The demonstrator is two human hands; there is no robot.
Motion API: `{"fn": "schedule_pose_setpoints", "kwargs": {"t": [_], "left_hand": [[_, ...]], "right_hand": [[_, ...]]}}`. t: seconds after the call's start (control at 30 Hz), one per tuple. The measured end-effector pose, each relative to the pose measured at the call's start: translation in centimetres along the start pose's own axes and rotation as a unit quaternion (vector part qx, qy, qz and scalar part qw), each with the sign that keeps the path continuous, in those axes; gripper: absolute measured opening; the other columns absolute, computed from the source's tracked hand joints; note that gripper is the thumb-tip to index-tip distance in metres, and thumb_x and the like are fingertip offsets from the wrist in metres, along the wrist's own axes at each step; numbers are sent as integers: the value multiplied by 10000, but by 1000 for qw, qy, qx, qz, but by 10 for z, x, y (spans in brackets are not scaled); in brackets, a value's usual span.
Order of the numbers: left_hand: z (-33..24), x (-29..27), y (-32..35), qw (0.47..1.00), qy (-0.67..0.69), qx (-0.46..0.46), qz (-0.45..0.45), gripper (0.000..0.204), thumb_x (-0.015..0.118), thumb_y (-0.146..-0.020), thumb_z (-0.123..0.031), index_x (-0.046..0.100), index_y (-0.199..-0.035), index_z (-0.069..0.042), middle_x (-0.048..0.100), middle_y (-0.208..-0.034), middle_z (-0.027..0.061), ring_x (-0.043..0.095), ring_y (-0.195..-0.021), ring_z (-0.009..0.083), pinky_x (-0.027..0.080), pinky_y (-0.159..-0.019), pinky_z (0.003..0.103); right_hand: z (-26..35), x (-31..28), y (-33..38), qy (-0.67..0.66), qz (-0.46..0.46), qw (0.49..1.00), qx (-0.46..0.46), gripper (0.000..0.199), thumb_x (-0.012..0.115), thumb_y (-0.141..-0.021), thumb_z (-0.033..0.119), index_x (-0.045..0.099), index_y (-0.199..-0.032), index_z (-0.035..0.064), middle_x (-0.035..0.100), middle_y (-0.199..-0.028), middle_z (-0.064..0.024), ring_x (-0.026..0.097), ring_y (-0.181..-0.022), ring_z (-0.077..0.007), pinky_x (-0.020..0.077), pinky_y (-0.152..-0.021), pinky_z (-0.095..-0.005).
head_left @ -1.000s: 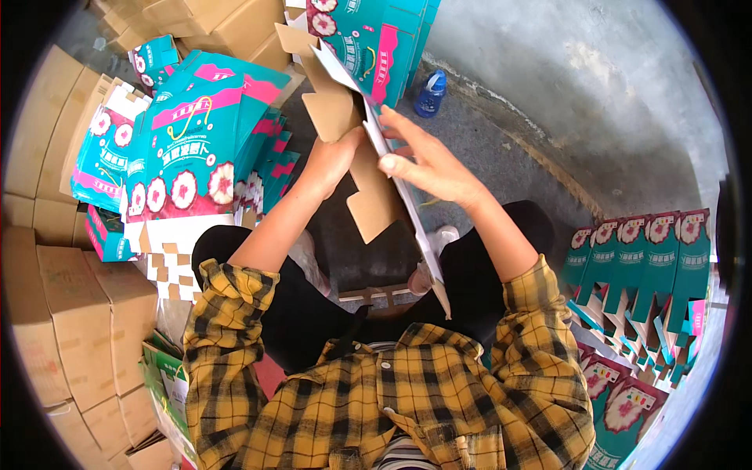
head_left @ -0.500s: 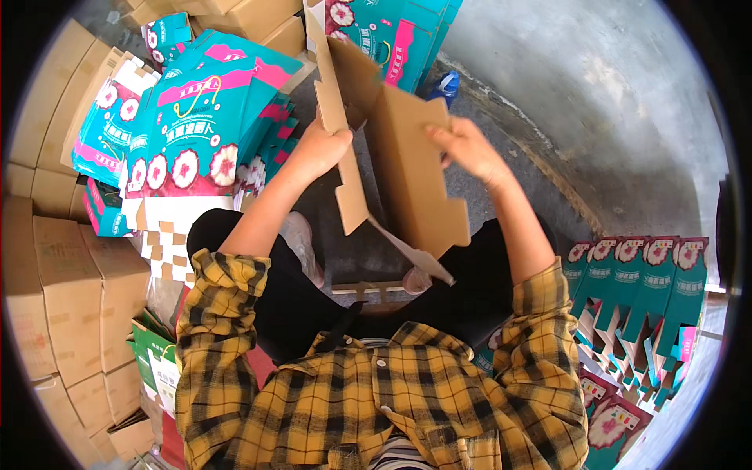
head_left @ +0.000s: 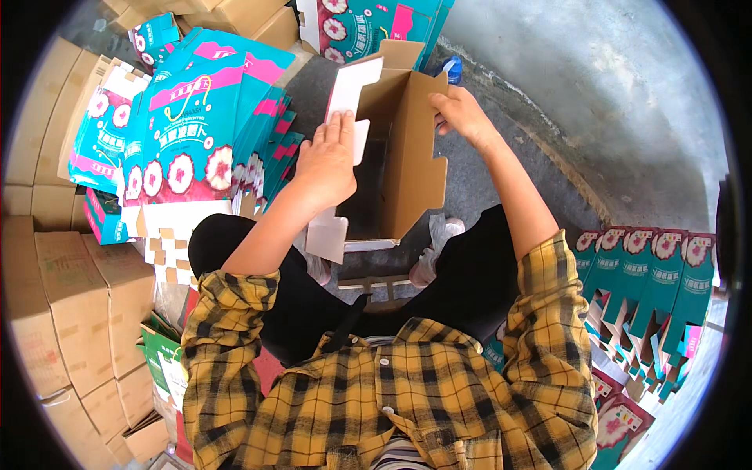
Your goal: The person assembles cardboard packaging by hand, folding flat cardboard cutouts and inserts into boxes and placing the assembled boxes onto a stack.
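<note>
Between my knees stands an unfolded cardboard box (head_left: 417,149), brown inside, its mouth facing up and its end flaps spread. Across its white left flap (head_left: 359,84) lies my left hand (head_left: 325,160), fingers stretched flat and pressing it outward. The fingers of my right hand (head_left: 462,117) are closed around the upper edge of the brown right wall. A small white flap (head_left: 327,235) sticks out at the near left corner. The bottom of the box is in shadow, and its outer faces are mostly hidden.
A pile of flat teal and pink printed cartons (head_left: 188,117) rises at my left, beside stacked brown boxes (head_left: 70,305). More teal cartons (head_left: 376,27) lean ahead. Several standing teal boxes (head_left: 646,270) line the right side, near a grey wall (head_left: 595,102). A blue object (head_left: 453,69) lies beyond the box.
The box has turned from a tilted, half-folded shape to upright with its mouth open. My left hand has moved from gripping its left edge to lying flat on the folded-out flap.
</note>
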State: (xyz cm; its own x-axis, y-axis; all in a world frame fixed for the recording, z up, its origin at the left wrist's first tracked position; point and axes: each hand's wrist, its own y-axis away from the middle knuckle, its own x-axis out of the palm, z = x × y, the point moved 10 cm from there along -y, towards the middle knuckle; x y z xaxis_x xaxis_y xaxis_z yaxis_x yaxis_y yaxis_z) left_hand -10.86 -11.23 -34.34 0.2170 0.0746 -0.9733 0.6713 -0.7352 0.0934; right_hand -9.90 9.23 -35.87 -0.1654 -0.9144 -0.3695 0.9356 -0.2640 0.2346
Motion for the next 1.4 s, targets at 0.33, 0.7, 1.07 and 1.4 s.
{"fn": "schedule_pose_setpoints", "kwargs": {"t": [0.33,0.7,1.07,1.4], "left_hand": [[-5,17,0,1000,-14,0,28,790,564,-729,-103,169,-1388,79,232,-1434,274,271,-1326,390,345,-989,527],[0,15,2,998,-11,-24,54,787,528,-728,-121,154,-1384,101,216,-1432,296,248,-1331,408,316,-1037,470],[4,34,14,996,-87,-5,-16,623,558,-843,-370,397,-1318,0,322,-1395,219,260,-1310,373,376,-969,467],[-28,14,72,985,102,90,-103,437,566,-830,-158,463,-1217,18,445,-1258,245,409,-1190,390,355,-978,436]], "right_hand": [[62,-1,52,407,-271,836,-246,343,587,-796,182,546,-1037,-58,607,-979,-174,607,-869,-290,507,-763,-384],[73,165,188,394,257,798,-378,286,655,-764,299,571,-751,26,561,-745,-110,574,-698,-277,457,-655,-371],[69,177,190,486,288,740,-365,190,621,-752,261,629,-758,71,606,-713,-74,579,-674,-230,443,-657,-320],[24,156,102,608,195,720,-272,427,705,-637,480,698,-745,66,644,-783,-58,573,-818,-225,445,-674,-338]]}}
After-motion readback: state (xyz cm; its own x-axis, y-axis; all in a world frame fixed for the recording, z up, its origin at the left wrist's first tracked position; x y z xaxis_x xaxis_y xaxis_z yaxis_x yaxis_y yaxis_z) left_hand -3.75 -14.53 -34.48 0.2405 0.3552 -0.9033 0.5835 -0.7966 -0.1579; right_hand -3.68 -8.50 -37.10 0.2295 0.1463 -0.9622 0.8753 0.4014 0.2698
